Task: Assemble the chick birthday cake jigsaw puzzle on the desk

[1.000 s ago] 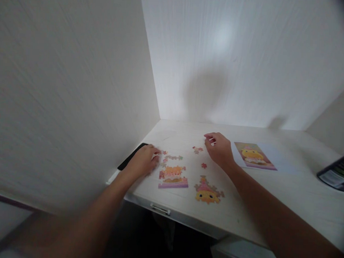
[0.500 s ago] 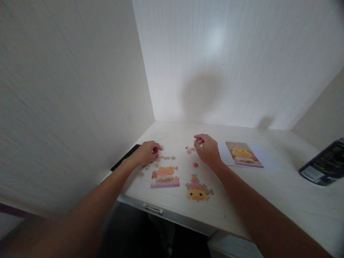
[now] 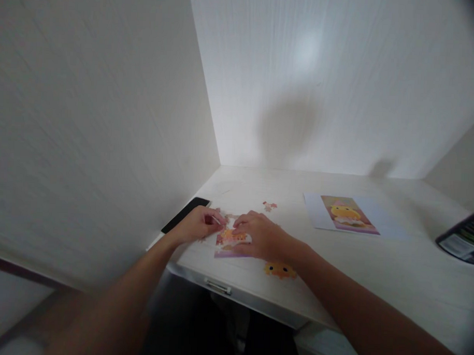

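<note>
Puzzle chunk [image 3: 227, 243] lies near front edge of desk [image 3: 374, 265]. Right hand [image 3: 258, 236] lies flat on it, fingers bent. Left hand [image 3: 198, 224] pinches small piece at chunk's top left corner. Duck piece [image 3: 279, 270] just beside right wrist. Phone [image 3: 186, 214] near left hand.

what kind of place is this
Probably a home desk nook: a pale wood-grain desk with a drawer handle, boxed in by matching panels, with jigsaw sections, a reference picture and a phone.
</note>
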A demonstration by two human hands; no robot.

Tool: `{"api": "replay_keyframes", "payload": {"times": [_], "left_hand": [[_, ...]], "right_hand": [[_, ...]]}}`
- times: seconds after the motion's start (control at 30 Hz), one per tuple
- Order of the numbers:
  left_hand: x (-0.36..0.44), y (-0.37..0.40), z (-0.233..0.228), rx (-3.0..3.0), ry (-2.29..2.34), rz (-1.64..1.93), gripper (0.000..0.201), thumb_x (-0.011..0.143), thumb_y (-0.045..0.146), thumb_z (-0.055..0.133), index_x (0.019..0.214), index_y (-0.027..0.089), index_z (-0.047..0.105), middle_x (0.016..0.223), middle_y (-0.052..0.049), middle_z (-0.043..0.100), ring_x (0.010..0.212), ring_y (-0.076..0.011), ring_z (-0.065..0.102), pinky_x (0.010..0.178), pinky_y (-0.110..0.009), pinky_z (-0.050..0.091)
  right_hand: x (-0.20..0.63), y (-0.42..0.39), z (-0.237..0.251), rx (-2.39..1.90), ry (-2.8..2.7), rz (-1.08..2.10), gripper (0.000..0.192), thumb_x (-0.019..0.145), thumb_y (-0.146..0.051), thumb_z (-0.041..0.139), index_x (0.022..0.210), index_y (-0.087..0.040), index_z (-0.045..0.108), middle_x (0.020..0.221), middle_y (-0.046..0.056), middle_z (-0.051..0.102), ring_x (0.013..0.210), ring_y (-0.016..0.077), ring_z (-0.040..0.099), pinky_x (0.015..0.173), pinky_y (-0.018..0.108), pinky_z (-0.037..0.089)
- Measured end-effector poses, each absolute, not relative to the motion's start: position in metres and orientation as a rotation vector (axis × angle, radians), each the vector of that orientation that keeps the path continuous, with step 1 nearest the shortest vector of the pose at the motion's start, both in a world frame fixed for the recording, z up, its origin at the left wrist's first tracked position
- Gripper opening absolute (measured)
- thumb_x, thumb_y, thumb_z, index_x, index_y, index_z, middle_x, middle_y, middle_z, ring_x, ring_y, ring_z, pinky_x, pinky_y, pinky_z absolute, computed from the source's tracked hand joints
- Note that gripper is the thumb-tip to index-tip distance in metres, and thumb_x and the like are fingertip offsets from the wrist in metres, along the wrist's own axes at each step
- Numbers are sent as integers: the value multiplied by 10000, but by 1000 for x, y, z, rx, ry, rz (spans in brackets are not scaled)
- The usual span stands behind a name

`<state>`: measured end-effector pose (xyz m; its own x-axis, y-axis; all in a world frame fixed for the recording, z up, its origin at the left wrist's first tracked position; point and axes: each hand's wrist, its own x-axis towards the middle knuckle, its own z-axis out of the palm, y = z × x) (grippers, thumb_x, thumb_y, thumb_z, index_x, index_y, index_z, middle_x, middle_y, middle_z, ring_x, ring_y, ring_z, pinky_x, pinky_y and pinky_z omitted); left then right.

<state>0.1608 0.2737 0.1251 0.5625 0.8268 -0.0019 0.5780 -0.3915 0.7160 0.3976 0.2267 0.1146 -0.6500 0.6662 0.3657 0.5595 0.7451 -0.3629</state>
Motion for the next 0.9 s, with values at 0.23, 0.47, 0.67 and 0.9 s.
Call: {"api": "replay_keyframes", "payload": {"times": [0.23,0.47,0.67,0.9], "left_hand": [[156,272,126,2079,1101,467,191,807,293,627,870,141,723,707,-26,671,519,-77,472,484,-194,353],[151,273,127,2054,947,411,181,816,283,641,875,142,737,824,-57,705,678,-116,567,606,-218,429],[155,274,126,2081,866,372,173,844,275,618,872,150,734,793,-38,695,672,-111,562,630,-222,429],[159,273,129,2066,855,370,153,842,248,606,878,152,720,756,-14,666,587,-76,505,565,-194,396]], "right_hand": [[402,225,116,-971,-2467,461,500,791,-615,619,1003,-176,728,1034,117,699,974,241,600,909,389,417],[408,229,112,-983,-2453,620,553,674,-626,714,1029,-202,724,1025,87,695,937,234,608,868,341,424],[409,228,118,-1018,-2429,700,535,646,-596,740,1036,-230,726,1012,57,706,929,227,618,854,325,431],[411,232,113,-1043,-2398,744,497,621,-459,799,1060,-241,717,1075,56,703,970,224,622,877,334,439]]}}
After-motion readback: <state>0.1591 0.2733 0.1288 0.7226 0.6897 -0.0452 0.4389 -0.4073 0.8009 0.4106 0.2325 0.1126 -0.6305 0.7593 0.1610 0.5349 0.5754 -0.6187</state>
